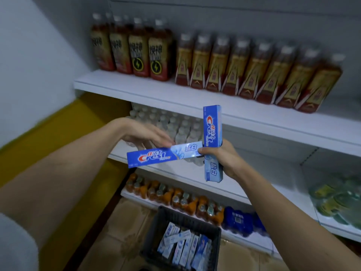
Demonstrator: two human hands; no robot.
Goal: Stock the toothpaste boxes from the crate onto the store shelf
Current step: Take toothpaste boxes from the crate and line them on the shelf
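Toothpaste boxes (pixel 212 126) (two, crossed) sit gripped in the right hand (pixel 224 155); left hand (pixel 144 135) open, fingertips touching one.

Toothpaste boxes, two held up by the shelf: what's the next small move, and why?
Probably let the left hand take the level box. The right hand grips it crossed with the upright box, and the left fingers already rest along its top edge.

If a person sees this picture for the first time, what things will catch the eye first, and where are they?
First, the two blue toothpaste boxes at the centre: the right hand grips an upright box and pinches the end of a crosswise box, which the left hand reaches for. Behind, brown drink bottles line the top shelf. Below, a dark crate on the floor holds more boxes.
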